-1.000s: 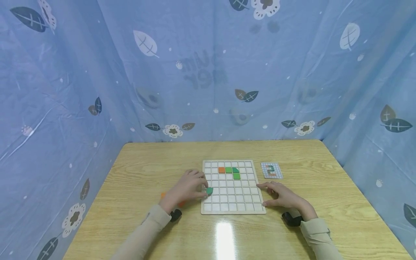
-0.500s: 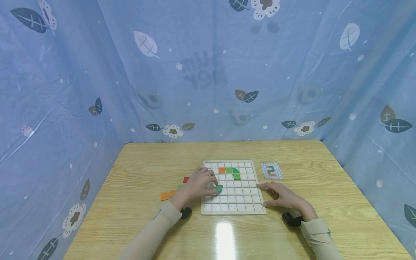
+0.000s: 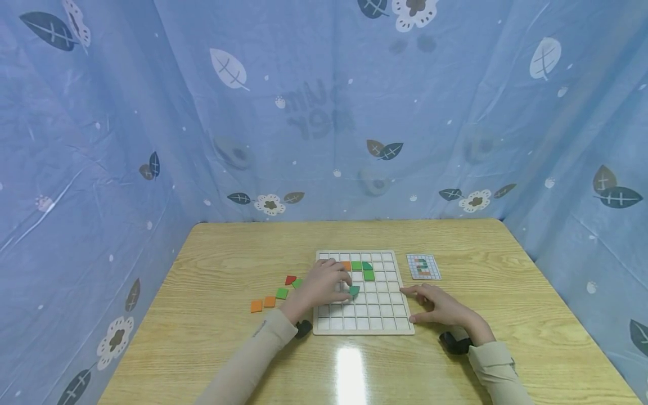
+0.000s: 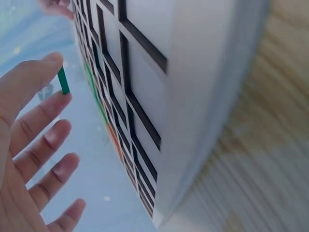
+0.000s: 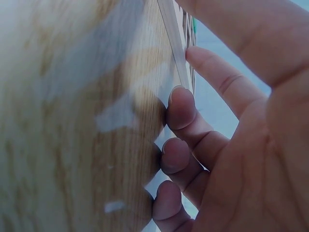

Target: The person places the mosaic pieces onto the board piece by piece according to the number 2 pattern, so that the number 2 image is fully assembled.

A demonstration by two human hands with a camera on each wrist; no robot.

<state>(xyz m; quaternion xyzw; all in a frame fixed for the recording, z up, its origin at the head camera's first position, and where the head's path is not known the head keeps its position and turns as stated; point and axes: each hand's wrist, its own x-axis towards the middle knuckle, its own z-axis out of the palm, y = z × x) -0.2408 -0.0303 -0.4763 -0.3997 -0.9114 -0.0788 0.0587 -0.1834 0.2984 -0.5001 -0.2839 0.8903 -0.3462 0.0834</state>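
My left hand (image 3: 321,284) pinches a dark green tile with a rounded side (image 3: 354,291) between thumb and forefinger. In the left wrist view that green tile (image 4: 63,80) shows edge-on, apart from the board, and the other fingers are spread. Below it is a white gridded board (image 3: 361,324) with a pale wooden frame. An orange square (image 3: 346,265), two light green squares (image 3: 369,275) and a dark green rounded tile (image 3: 367,265) sit in its upper cells. My right hand (image 3: 442,306) touches the board's right edge with thumb and forefinger; its other fingertips (image 5: 181,108) rest on the table.
Left of the board lie two orange squares (image 3: 256,306), light green tiles (image 3: 281,293) and a red tile (image 3: 290,279), partly behind the left hand. A pattern card (image 3: 423,266) lies right of the board. A blue curtain (image 3: 324,112) stands around the table (image 3: 228,247).
The left hand has carried the dark green tile rightward from the board's left edge to over its middle, uncovering loose tiles on the left. The right hand has stayed in place.
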